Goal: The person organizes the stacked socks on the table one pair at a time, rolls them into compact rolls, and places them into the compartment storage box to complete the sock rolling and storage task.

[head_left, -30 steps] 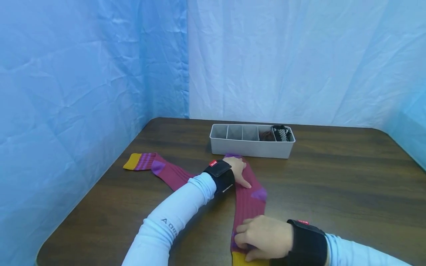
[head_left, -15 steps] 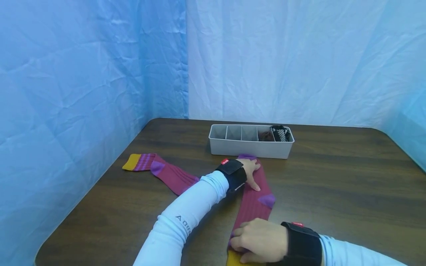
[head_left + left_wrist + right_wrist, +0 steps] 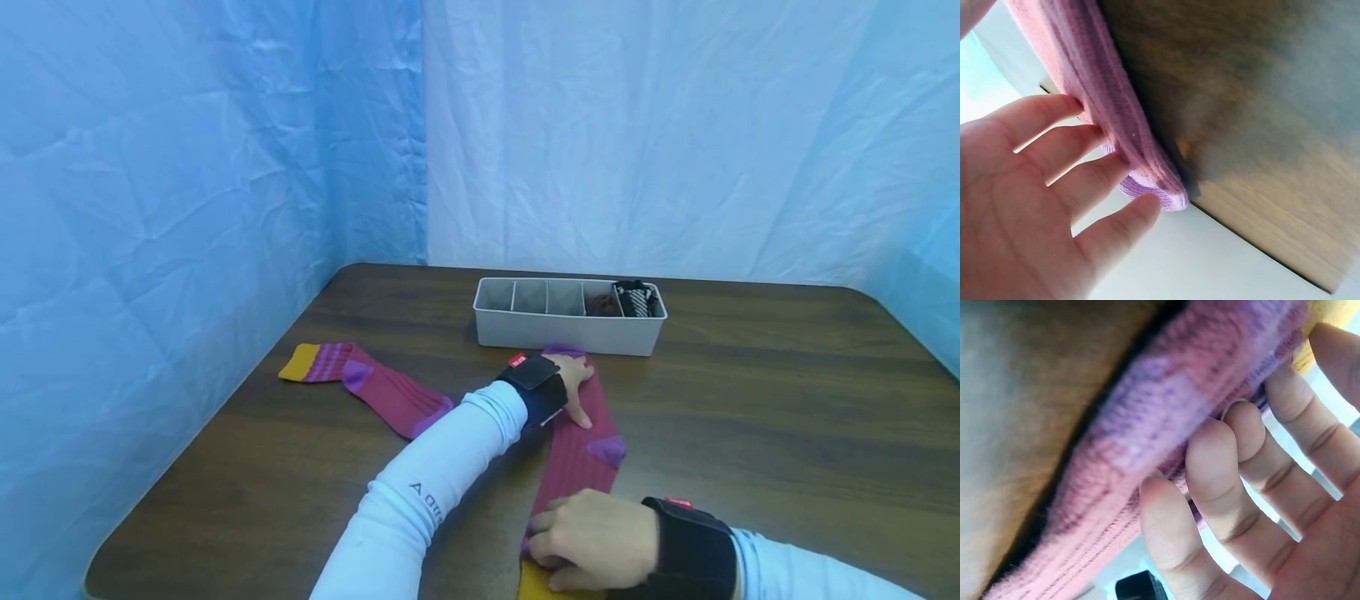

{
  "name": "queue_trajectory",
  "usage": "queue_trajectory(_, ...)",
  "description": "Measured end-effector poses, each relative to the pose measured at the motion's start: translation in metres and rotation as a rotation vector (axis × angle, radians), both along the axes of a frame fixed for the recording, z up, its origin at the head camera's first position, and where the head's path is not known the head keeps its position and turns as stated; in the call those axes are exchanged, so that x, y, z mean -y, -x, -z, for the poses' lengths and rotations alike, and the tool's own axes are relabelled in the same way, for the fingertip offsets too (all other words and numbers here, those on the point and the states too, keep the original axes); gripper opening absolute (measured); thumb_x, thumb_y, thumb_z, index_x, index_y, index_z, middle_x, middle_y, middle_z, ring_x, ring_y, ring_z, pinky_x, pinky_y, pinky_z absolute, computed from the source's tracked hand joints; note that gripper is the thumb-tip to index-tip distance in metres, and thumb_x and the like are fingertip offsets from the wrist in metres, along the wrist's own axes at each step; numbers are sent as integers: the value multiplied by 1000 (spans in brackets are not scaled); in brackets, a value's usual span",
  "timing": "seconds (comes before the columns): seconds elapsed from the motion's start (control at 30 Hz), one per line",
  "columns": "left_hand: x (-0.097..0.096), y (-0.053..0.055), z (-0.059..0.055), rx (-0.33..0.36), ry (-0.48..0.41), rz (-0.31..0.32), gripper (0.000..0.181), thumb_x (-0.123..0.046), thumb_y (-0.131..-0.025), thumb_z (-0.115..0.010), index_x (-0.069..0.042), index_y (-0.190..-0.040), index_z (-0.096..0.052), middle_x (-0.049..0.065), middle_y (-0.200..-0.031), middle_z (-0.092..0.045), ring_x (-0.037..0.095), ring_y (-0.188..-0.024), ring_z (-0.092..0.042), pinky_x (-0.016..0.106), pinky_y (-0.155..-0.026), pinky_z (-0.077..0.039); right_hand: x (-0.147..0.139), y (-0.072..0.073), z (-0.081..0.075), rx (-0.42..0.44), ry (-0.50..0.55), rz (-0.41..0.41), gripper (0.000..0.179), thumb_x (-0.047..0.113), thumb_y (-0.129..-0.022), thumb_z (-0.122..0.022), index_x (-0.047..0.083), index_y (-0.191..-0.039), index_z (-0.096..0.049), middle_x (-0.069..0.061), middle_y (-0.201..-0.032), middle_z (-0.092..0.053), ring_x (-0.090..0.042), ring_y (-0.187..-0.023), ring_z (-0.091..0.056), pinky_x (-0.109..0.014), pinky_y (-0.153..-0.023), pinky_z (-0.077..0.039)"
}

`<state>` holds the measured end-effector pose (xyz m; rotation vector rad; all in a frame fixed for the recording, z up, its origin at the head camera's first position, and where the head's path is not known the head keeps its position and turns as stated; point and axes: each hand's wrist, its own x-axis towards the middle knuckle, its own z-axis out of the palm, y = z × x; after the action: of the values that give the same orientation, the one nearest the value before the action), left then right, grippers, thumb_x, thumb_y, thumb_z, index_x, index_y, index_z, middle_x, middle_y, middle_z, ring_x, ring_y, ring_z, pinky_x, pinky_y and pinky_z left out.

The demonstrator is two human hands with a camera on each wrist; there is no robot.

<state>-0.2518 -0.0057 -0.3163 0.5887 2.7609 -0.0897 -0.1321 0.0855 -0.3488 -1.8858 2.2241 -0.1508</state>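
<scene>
A long maroon sock (image 3: 573, 468) with a purple heel, purple toe and yellow cuff lies flat, running from the box toward the near edge. My left hand (image 3: 572, 385) rests on its toe end with the fingers spread. In the left wrist view, those fingertips touch the edge of the maroon sock (image 3: 1107, 75). My right hand (image 3: 596, 537) lies over the cuff end, fingers slightly bent. Seen from the right wrist, its fingertips press the sock (image 3: 1147, 412) by the purple stripes, thumb apart near the yellow. The matching sock (image 3: 390, 396) lies to the left, its toe end near my left sleeve.
Behind the socks stands a light grey divided box (image 3: 566, 335). A brown bundle (image 3: 603, 305) and a black-and-white patterned bundle (image 3: 636, 300) fill its right compartments. The dark wooden table (image 3: 787, 400) is bordered by blue curtains (image 3: 225, 167).
My left hand has moved right, shifting the sock's toe end rightward with it, so the sock slants more. My right hand has stayed near the cuff. The matching sock has not moved.
</scene>
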Motion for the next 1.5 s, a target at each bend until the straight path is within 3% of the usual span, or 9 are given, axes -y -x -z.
queue_trajectory(0.17, 1, -3, -2, -3, -12, 4, 79, -53, -66, -61, -27, -134, -28, -7, -141, -25, 12, -130, -22, 34, -103, -24, -6, 0, -3, 28, -25, 17, 9, 32, -82, -54, 24, -82, -59, 15, -75, -52, 7, -65, -41, -8, -57, -33)
queue_trajectory(0.37, 4, -11, -4, 17, -148, -81, 78, -49, -64, -65, -29, -131, -32, -9, -137, -32, 13, -127, -28, 39, -100, -28, -13, -2, -9, 30, -42, 64, 9, 32, -79, -57, 24, -75, -58, 16, -71, -50, 7, -61, -39, -9, -54, -33)
queue_trajectory(0.47, 5, -12, -5, 13, -164, -87, 77, -49, -64, -65, -29, -131, -33, -10, -138, -31, 13, -127, -27, 38, -100, -28, -17, -5, -13, -40, -36, 191, 16, 37, -77, -59, 24, -85, -59, 14, -78, -55, 5, -66, -46, -12, -58, -39)
queue_trajectory(0.63, 5, -11, -6, -10, -114, -52, 76, -51, -66, -62, -26, -132, -32, -8, -139, -28, 12, -129, -25, 36, -102, -25, -17, -15, -16, -132, -95, 476, 48, 49, -69, -61, 13, -100, -60, 1, -93, -60, -8, -75, -55, -24, -65, -48)
queue_trajectory(0.73, 5, -10, -6, -20, -96, -38, 76, -51, -67, -62, -25, -132, -32, -7, -139, -28, 12, -129, -24, 35, -103, -24, -17, -18, -14, -133, -154, 538, 56, 52, -67, -61, 9, -102, -60, -5, -99, -61, -13, -77, -57, -28, -66, -49)
queue_trajectory(0.93, 4, -12, -5, -20, -92, -51, 75, -51, -67, -62, -26, -132, -32, -7, -139, -28, 14, -129, -25, 37, -102, -26, -23, -17, -12, -171, -165, 501, 45, 50, -63, -66, 13, -88, -63, 2, -80, -60, -6, -58, -50, -22, -56, -46)
queue_trajectory(1.13, 4, -12, -5, -16, -78, -66, 75, -52, -67, -62, -28, -131, -33, -9, -139, -29, 12, -128, -26, 37, -102, -26, -25, -17, -14, -179, -189, 466, 45, 49, -62, -66, 14, -90, -64, 2, -83, -62, -5, -60, -50, -22, -58, -46)
queue_trajectory(1.37, 0, -8, -1, -62, 35, 16, 78, -57, -68, -58, -23, -133, -31, -4, -140, -28, 13, -129, -24, 34, -104, -21, -19, -18, -12, -202, -162, 433, 40, 50, -64, -66, 16, -85, -63, 6, -71, -55, -3, -57, -42, -18, -53, -41)
queue_trajectory(1.5, -1, -5, 3, -55, 38, 18, 79, -57, -67, -58, -24, -133, -30, -4, -141, -26, 13, -130, -23, 33, -105, -20, -17, -19, -12, -196, -168, 426, 39, 49, -65, -65, 16, -85, -63, 6, -71, -54, -3, -59, -43, -18, -55, -42)
